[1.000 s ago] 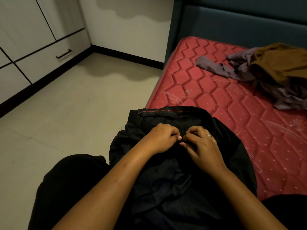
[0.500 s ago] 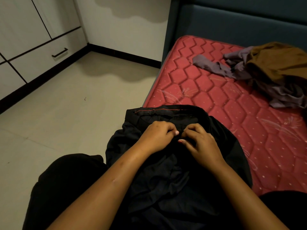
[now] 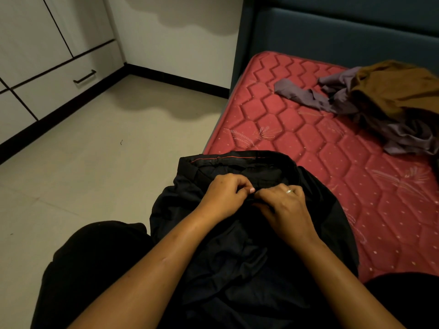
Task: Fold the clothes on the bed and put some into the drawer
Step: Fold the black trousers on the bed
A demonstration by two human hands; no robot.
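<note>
Black garment point(image 3: 237, 269): pinched by both hands, lying across the lap and the mattress point(image 3: 308, 143) edge.
The left hand point(image 3: 225, 194) and the right hand point(image 3: 286, 210) sit knuckle to knuckle, fingers curled and pinching the fabric just below the red-stitched waistband point(image 3: 228, 160). The garment drapes from the lap onto the mattress's near corner. Well apart from it, a grey garment point(image 3: 306, 96) and a brown garment point(image 3: 399, 89) lie heaped together.

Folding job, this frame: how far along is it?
Done: nothing that shows. No folded piece is in view and the drawer is closed. In hand: the left hand and right hand pinch the black garment near its waistband; it is not yet folded. Left: the brown garment and grey garment lie crumpled on the mattress.
</note>
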